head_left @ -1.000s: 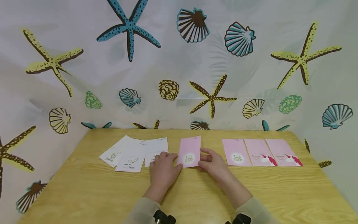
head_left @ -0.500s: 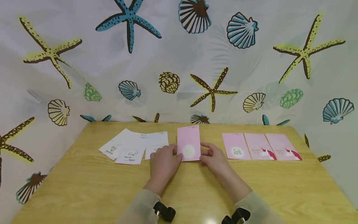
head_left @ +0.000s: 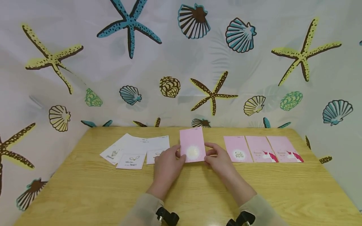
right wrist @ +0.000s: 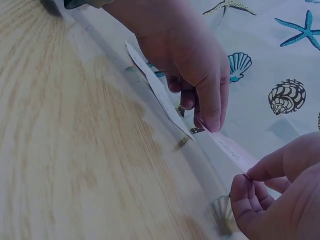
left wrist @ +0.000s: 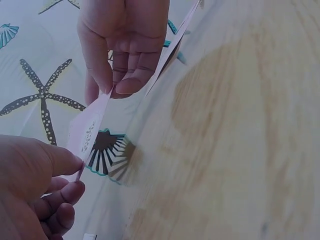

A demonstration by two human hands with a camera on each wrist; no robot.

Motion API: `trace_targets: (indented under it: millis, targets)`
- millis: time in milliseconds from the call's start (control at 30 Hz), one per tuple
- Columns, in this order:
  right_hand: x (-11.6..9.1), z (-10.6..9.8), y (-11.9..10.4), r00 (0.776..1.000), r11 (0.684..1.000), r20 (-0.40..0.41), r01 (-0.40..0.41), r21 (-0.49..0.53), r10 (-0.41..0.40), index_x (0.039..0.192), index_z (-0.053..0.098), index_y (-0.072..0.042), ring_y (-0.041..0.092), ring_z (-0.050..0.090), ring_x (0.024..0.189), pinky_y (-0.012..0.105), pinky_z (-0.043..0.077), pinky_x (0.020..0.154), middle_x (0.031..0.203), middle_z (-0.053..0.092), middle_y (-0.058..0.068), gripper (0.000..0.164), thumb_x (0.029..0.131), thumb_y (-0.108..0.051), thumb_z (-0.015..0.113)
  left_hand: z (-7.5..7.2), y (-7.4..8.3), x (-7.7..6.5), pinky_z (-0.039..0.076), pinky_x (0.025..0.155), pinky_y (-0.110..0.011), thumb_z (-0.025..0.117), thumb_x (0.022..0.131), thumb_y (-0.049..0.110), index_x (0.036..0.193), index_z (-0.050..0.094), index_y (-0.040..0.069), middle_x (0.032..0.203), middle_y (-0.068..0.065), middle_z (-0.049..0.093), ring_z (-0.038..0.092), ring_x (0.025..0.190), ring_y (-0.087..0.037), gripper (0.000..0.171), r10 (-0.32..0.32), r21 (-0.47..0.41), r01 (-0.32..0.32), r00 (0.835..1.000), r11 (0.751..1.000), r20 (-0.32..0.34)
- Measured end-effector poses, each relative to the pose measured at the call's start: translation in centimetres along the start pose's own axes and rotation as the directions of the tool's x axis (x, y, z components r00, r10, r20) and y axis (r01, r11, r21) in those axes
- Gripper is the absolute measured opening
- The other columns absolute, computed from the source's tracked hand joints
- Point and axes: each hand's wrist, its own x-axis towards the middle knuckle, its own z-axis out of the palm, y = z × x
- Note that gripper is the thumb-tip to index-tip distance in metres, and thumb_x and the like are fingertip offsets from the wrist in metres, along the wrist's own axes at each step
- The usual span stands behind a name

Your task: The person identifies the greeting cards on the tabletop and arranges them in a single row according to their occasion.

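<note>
Since a second ago the pink card point(head_left: 192, 140) has risen between the fingertips, its top now level with the far edge of the table point(head_left: 195, 194) in the head view, the left hand point(head_left: 169, 164) pinching its left edge and the right hand point(head_left: 222, 160) its right, thumbs against fingers. Overlapping white cards point(head_left: 131, 160) lie just left of the left fingers, three pink cards point(head_left: 259, 146) right of the right fingers, and beyond them all hangs a seashell-print cloth point(head_left: 152, 69).
</note>
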Motion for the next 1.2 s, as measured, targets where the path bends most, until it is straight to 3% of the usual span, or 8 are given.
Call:
trace_targets:
  millis: [200,567,800,1033,1200]
  targets:
    - [-0.4,-0.3,-0.2,1.0,1.0,-0.004,0.019,-0.018,-0.019,0.152,0.065,-0.005,0.022,0.064,0.095,0.041,0.063,0.093,0.11,0.057,0.013,0.055,0.1,0.014,0.065,0.1,0.3,-0.3,0.047,0.092,-0.054,0.082,0.101,0.025,0.136,0.076,0.006,0.087,0.003,0.072,0.061,0.078,-0.018,0.041,0.008,-0.008,-0.008,1.0,1.0,-0.006]
    - [-0.9,-2.5,-0.4,0.999,0.996,-0.003,0.042,-0.073,-0.042,0.154,0.062,-0.001,0.022,0.066,0.096,0.038,0.063,0.09,0.113,0.058,0.014,0.054,0.101,0.011,0.066,0.8,2.4,-0.1,0.047,0.096,-0.053,0.082,0.1,0.023,0.141,0.074,0.007,0.09,0.006,0.072,0.061,0.079,-0.017,0.045,0.006,-0.089,-0.007,1.0,0.996,-0.009]
    - [-0.8,-4.0,-0.4,0.996,0.985,-0.016,0.084,-0.154,-0.088,0.153,0.062,0.001,0.021,0.068,0.095,0.035,0.063,0.084,0.111,0.06,0.013,0.054,0.1,0.009,0.067,1.4,3.8,0.2,0.048,0.09,-0.048,0.082,0.1,0.023,0.141,0.075,0.008,0.089,0.005,0.072,0.06,0.075,-0.017,0.044,0.013,-0.116,-0.015,1.0,0.993,-0.019]
    - [-0.4,-5.2,-0.4,0.992,0.95,-0.059,0.086,-0.299,-0.108,0.15,0.065,-0.001,0.019,0.065,0.092,0.026,0.055,0.073,0.109,0.065,0.011,0.05,0.1,0.002,0.071,2.8,4.7,0.7,0.048,0.093,-0.051,0.082,0.1,0.021,0.139,0.075,0.006,0.087,0.005,0.073,0.06,0.075,-0.015,0.042,0.044,-0.104,-0.047,0.999,0.994,-0.032]
    - [0.0,-6.2,-0.5,0.989,0.909,-0.067,0.093,-0.406,-0.131,0.148,0.066,-0.001,0.022,0.065,0.094,0.03,0.051,0.077,0.109,0.068,0.009,0.047,0.101,-0.002,0.07,3.7,5.4,1.3,0.047,0.095,-0.055,0.082,0.1,0.021,0.139,0.075,0.006,0.082,0.007,0.071,0.06,0.074,-0.015,0.042,0.058,-0.101,-0.06,0.998,0.993,-0.025]
